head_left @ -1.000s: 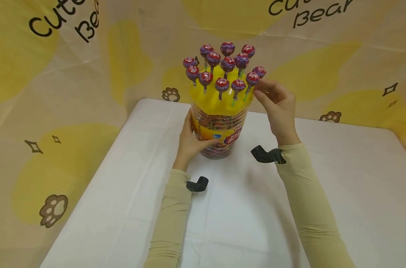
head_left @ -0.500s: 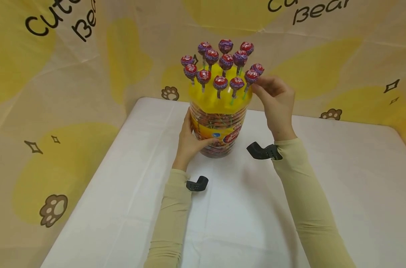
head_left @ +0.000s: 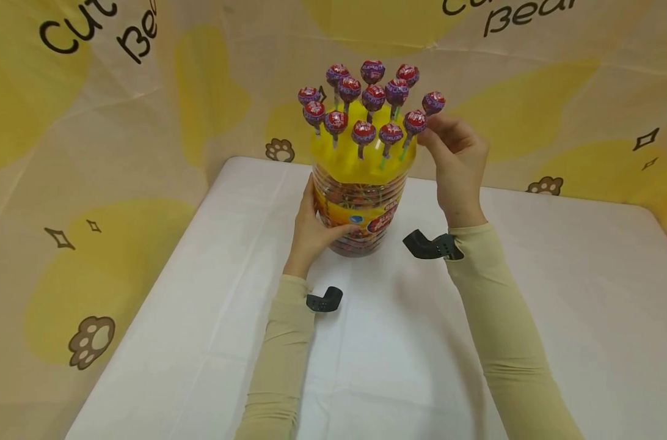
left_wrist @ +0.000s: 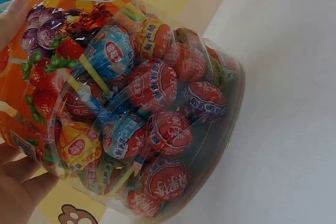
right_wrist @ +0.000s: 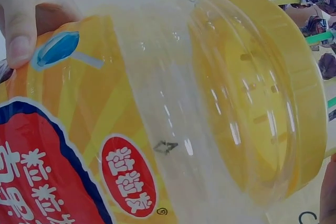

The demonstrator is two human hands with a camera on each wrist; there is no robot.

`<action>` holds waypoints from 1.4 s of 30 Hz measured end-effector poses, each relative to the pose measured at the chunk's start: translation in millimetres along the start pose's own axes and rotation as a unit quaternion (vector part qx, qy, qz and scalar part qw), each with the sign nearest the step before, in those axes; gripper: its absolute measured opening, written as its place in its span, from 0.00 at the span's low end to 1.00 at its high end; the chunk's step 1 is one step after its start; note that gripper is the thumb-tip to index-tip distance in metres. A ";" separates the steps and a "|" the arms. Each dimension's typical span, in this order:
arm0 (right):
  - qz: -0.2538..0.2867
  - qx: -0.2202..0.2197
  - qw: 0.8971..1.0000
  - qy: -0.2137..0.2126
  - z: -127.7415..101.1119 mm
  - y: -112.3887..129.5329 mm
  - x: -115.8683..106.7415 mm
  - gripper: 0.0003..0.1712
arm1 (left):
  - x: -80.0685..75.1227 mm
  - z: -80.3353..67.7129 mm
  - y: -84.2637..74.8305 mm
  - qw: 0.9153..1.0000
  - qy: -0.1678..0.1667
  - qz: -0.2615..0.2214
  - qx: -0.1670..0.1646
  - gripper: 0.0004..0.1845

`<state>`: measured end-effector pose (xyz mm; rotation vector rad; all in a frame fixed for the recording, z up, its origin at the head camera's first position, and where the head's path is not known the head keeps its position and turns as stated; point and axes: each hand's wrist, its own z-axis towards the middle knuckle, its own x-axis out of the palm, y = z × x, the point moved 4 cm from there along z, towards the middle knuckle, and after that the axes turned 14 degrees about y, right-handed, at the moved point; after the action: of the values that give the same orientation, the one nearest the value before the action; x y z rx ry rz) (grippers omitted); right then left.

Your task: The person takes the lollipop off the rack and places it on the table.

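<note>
A clear plastic candy jar (head_left: 361,195) with a yellow lid (head_left: 350,168) stands on the white table. Several lollipops (head_left: 374,98) in red and purple wrappers stick up out of the lid. My left hand (head_left: 314,238) grips the jar's left side, thumb across its label (left_wrist: 63,30). At the lid's right rim, my right hand (head_left: 457,165) pinches a lollipop (head_left: 433,102) by its stick, mostly hidden by the fingers. That lollipop's head stands a little apart from the others. More wrapped lollipops (left_wrist: 152,85) lie inside the jar in the left wrist view.
The white-covered table (head_left: 559,318) runs out to both sides of the jar. Behind it hangs a yellow and beige cloth backdrop (head_left: 531,104) with printed words and paw prints. A black camera mount (head_left: 429,245) sits at the right wrist, another camera mount (head_left: 325,299) at the left.
The lollipop at my right fingers has risen and shifted slightly right, away from its neighbour. My left hand keeps its grip on the jar.
</note>
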<state>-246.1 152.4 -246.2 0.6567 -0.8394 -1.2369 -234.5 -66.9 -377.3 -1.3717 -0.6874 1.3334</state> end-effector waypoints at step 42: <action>-0.016 0.307 0.950 0.052 -94.7 -105.3 -85.6 0.10 | 1.8 1.8 1.1 1.000 0.003 -0.005 0.000 0.60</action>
<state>-232.7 211.8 -400.1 1.2286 -1.1369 -0.9509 -236.2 -65.1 -378.6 -1.3694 -0.6888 1.3217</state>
